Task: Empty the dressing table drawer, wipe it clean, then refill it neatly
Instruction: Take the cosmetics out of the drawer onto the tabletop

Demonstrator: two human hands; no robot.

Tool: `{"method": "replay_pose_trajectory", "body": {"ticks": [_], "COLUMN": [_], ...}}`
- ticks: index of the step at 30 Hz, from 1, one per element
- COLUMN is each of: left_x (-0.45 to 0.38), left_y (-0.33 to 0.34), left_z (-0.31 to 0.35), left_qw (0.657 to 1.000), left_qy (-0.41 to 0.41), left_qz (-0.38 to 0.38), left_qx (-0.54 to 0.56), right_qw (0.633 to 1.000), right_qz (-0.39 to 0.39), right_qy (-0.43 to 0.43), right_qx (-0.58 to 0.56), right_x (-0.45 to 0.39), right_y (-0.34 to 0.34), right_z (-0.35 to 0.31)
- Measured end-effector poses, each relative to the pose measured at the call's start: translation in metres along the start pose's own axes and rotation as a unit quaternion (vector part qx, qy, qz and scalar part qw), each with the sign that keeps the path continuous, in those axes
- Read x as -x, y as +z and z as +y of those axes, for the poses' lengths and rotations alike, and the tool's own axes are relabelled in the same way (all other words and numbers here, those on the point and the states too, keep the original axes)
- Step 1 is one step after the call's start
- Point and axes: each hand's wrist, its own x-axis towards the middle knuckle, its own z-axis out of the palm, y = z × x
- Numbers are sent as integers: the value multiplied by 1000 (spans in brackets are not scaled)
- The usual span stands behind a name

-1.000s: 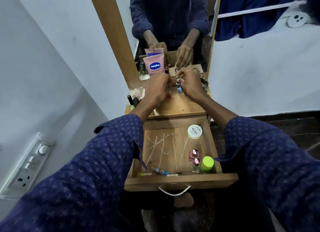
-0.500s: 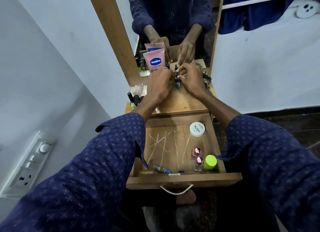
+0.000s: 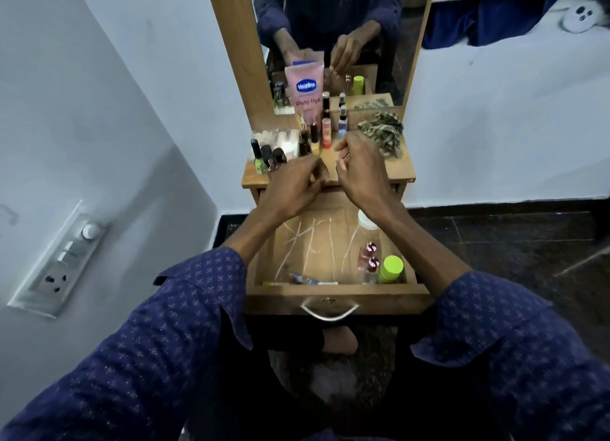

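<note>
The wooden drawer (image 3: 333,294) is pulled out below the dressing table top (image 3: 403,170). Inside it lie a white-lidded jar (image 3: 365,221), two pink-capped bottles (image 3: 370,256), a green-capped bottle (image 3: 391,266) and a small blue tube (image 3: 304,279) at the front. White streaks mark the drawer floor. My left hand (image 3: 293,190) and my right hand (image 3: 361,170) hover side by side over the table's front edge, fingers loosely curled, nothing visible in either. Just beyond them stand an orange-red bottle (image 3: 326,133) and a blue spray bottle (image 3: 342,124).
A pink Vaseline tube (image 3: 305,91) leans against the mirror (image 3: 376,28). Nail polish bottles (image 3: 264,157) crowd the table's left side, and a green patterned scrunchie (image 3: 383,130) lies at the right. A switchboard (image 3: 59,259) sits on the left wall. Dark floor spreads to the right.
Both hands have let go of the small bottles near the mirror and pulled back toward me. The bottles now stand on the table top.
</note>
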Motion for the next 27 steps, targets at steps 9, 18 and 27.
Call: {"method": "replay_pose_trajectory", "body": {"ticks": [9, 18, 27], "left_x": [89, 99, 96], "left_y": [22, 18, 9], "left_z": [-29, -32, -19], "left_qw": [949, 889, 850], "left_qy": [-72, -118, -148], "left_qz": [-307, -441, -502], "left_qx": [21, -33, -59], "right_qw": [929, 892, 865], "right_qz": [-360, -444, -491], "right_qy": [83, 85, 99], "right_qx": [-11, 11, -18], "right_x": [102, 117, 119], "right_y": [49, 65, 67], "right_z": [1, -8, -3]}}
